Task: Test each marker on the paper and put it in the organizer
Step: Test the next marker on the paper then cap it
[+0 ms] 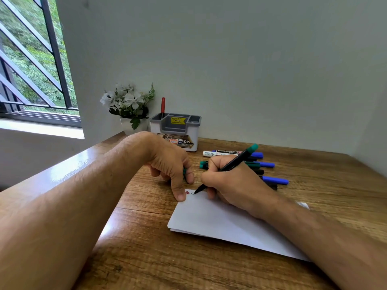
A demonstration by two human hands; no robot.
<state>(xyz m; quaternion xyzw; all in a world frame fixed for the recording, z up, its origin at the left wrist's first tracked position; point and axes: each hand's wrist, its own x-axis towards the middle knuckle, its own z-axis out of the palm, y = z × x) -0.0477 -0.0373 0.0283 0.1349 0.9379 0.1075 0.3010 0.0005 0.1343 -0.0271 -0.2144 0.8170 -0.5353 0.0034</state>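
1. The marker (227, 168) is black-bodied with a green end, tip on the paper (211, 218) near its 11 o'clock corner.
2. The right hand (228, 183) grips the marker.
3. The left hand (169, 164) pins that corner, curled round a green cap (184, 171).
4. The organizer (175, 130) sits at 12 o'clock, holding a red marker (163, 106).

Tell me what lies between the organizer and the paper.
In the head view, the hands, left and right, sit between organizer and paper, beside loose markers on bare wood.

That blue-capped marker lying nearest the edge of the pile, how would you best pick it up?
Pinch the blue-capped marker across its blue cap end, coming from above and the right. It lies flat on the table with that end sticking out free, while its dark barrel is tucked behind the right hand.
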